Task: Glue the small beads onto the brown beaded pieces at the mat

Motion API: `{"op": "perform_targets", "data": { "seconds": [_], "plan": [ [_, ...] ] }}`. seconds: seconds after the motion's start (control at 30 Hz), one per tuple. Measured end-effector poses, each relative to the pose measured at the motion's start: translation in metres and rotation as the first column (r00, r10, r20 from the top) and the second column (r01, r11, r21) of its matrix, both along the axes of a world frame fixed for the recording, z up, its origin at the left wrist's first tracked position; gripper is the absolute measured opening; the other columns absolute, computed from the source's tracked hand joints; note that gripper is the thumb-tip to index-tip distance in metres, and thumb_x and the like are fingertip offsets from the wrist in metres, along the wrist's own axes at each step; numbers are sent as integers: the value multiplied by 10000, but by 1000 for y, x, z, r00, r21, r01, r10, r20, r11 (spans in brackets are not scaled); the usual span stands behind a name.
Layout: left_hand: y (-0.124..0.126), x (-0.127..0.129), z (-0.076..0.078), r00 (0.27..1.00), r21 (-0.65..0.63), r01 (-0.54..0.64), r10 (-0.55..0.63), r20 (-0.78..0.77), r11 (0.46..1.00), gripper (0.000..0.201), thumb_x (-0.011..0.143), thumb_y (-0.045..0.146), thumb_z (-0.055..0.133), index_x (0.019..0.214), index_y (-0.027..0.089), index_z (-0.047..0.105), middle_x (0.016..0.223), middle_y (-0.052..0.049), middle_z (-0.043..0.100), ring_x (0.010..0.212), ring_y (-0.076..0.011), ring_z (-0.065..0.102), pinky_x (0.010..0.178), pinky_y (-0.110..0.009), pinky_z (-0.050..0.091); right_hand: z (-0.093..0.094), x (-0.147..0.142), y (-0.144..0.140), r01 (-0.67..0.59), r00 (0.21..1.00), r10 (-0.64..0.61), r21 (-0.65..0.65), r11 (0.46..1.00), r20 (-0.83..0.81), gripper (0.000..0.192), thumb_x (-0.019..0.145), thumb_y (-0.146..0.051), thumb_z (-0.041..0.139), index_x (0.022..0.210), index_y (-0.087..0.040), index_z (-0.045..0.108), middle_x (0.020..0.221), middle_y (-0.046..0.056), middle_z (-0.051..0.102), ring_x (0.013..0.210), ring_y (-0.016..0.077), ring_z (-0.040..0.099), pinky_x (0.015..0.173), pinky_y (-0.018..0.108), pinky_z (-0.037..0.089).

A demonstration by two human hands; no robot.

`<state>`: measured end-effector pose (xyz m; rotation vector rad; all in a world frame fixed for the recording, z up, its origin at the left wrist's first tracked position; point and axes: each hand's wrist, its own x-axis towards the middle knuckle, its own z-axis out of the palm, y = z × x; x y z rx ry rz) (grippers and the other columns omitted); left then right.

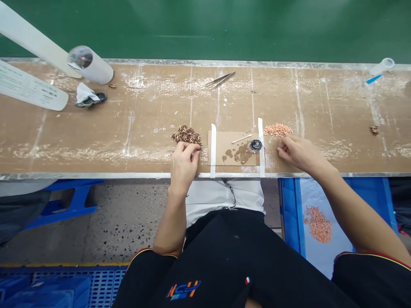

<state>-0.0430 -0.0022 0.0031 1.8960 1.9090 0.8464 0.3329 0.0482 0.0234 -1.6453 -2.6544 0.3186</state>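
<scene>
The left hand [183, 164] rests on the worktop [128, 128], right at the near edge of a pile of small brown bits [186, 135]. Its fingers curl in and touch the pile, and the grip looks closed on a bit or two, but the pieces are too small to be sure. The right hand [297, 153] lies just below a pile of small pink bits [278, 130]. Its fingers are bent and reach toward that pile; I cannot tell if the grip holds anything.

Between the hands sits a taped-down card [233, 149] with a small round pot [256, 146] and a thin stick [241, 139] on it. Tweezers [221, 79] lie farther back. More pink bits [317, 223] lie in a blue bin [290, 209] below the worktop.
</scene>
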Motion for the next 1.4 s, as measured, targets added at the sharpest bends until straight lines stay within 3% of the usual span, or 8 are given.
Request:
{"op": "perform_targets", "data": {
  "seconds": [0.3,0.57,0.7,0.87,1.07,1.13,1.23,1.4],
  "plan": [
    [3,-20,3,951,-33,196,-198,-236,980,190,991,159,528,996,212,711,1027,-108,675,878,-261,661,772,-386,520,-4,6,-3,-15,1000,16,18,1000,-14,163,933,-222,527,801,-266,444,780,63,619,692,229,589,647,336,403],
    [-7,-67,21,931,-15,222,-216,-293,975,205,995,247,527,894,241,705,872,-75,655,730,-229,591,663,-370,437,-5,6,-2,-47,999,46,33,998,19,142,929,-202,507,805,-260,469,761,71,609,703,236,568,635,343,369],
    [-10,-55,17,915,-49,246,-248,-318,968,241,1004,245,522,858,227,712,877,-79,648,739,-232,609,659,-370,453,-3,5,-2,-60,998,60,29,998,11,137,923,-197,495,804,-261,469,751,70,598,697,234,547,631,345,367],
    [-10,-20,3,940,48,254,-235,-246,966,236,1017,182,505,1006,219,738,973,-92,722,833,-247,686,716,-367,529,0,4,-3,-15,998,15,5,1000,-62,171,899,-192,509,775,-273,424,722,57,572,685,229,531,638,345,376],
    [-15,2,-6,976,163,149,-172,135,975,165,990,196,590,1093,209,719,1009,-65,785,874,-197,750,804,-344,626,2,3,-9,139,923,-192,-176,975,-335,155,894,-273,552,762,-261,473,641,-4,520,581,176,460,594,314,362],
    [-16,9,-6,918,107,113,-145,368,988,151,972,240,640,1102,201,707,1002,-56,789,873,-180,770,815,-332,655,3,1,-12,174,872,-260,-234,956,-414,166,910,-318,563,768,-254,504,633,-15,514,571,162,443,579,301,351],
    [-15,26,-7,723,7,101,-78,686,995,181,921,330,749,1029,195,696,954,-53,786,844,-181,795,797,-323,676,9,-10,-14,178,833,-276,-242,954,-479,187,905,-348,586,763,-250,517,644,-13,527,595,155,447,585,294,352],
    [-8,52,-12,377,-67,175,-4,926,982,322,800,430,908,902,180,734,881,-57,788,743,-170,788,710,-290,670,30,-42,-14,85,864,-144,-142,986,-482,132,881,-283,557,765,-255,501,661,-11,537,594,156,451,603,301,373]
  ]
}}
